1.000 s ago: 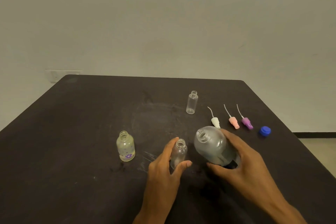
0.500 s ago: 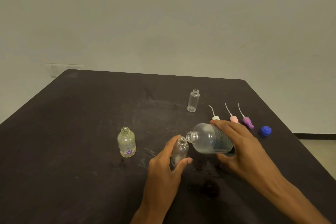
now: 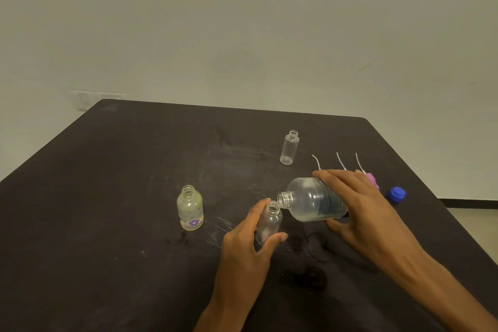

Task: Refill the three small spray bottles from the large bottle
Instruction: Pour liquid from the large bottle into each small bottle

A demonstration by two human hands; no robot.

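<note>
- Head view: right hand (image 3: 361,205) is wrapped round the large bottle (image 3: 315,199), which lies nearly sideways, long axis pointing left, mouth just over the small bottle (image 3: 268,224).
- Left hand (image 3: 248,242) pinches that small bottle between thumb and fingers, upright on the table (image 3: 107,197).
- Looks like mouth-over-mouth lineup decides the pour; a bit more tilt needed, I'd guess.

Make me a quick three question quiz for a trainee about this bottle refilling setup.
1. True or false: the large bottle is tipped with its mouth at the small bottle held in the left hand.
2. Which hand grips the large bottle?
3. Where does the blue cap lie? A on the large bottle, B on the table.

Key: 1 true. 2 the right hand. 3 B.
</note>
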